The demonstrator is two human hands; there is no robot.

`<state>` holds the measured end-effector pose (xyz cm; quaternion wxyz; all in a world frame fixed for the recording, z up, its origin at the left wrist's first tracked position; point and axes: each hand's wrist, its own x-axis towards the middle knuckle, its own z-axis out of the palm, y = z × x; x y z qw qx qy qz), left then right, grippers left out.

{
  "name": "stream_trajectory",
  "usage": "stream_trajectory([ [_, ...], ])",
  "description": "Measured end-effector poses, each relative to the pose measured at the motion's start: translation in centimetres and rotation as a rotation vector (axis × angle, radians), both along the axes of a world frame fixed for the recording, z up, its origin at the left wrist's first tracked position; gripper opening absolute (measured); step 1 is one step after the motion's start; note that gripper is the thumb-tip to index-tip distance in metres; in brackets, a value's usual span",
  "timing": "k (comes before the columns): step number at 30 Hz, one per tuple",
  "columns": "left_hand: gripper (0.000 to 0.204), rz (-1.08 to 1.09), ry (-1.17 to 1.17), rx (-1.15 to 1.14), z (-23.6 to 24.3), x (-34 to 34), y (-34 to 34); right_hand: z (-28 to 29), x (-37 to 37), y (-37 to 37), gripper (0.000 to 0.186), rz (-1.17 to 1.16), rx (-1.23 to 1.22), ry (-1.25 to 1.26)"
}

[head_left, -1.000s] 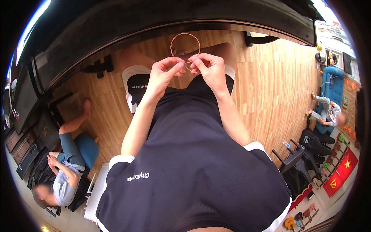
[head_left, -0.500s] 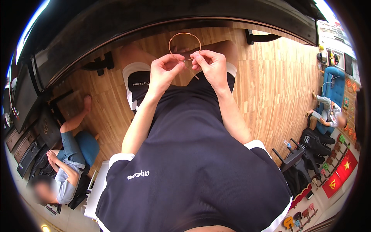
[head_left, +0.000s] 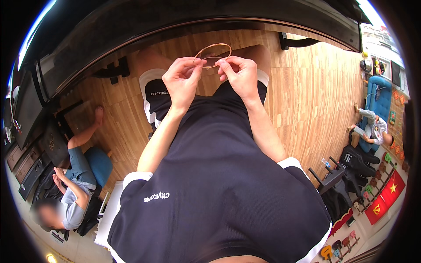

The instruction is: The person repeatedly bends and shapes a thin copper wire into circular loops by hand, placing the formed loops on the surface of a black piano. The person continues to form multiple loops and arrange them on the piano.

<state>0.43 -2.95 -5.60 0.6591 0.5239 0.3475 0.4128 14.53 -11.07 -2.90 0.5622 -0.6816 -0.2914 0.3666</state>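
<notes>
A thin copper-coloured guitar string [head_left: 213,44], wound into a loop, is held up in front of my body, above my lap. My left hand [head_left: 181,82] pinches it at the left between thumb and fingers. On the right, my right hand [head_left: 242,79] grips it between thumb and forefinger. Between the two hands a thin strand stands a little apart from the rest of the loop. The exact points of contact are hidden by my fingertips.
A long dark glossy piece of furniture [head_left: 175,19] runs across the far side. A seated person [head_left: 79,193] is at the left, another [head_left: 375,129] on a blue sofa [head_left: 379,94] at the right. Black bags [head_left: 351,168] and several small guitars [head_left: 327,252] stand at lower right.
The loop has tilted and looks flatter, with a strand spreading away from it. My left hand has moved slightly left and up; the right hand has hardly moved.
</notes>
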Motion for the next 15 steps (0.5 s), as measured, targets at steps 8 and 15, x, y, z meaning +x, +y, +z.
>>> stream_trajectory([
  [8,0.008,0.038,-0.101,-0.109,0.7,-0.5,0.4,0.7,-0.1,0.1,0.015,0.017,-0.035,0.075],
  [15,0.006,0.16,-0.216,-0.153,1.1,-0.1,0.5,0.8,-0.3,0.1,0.015,0.006,-0.055,0.063],
])
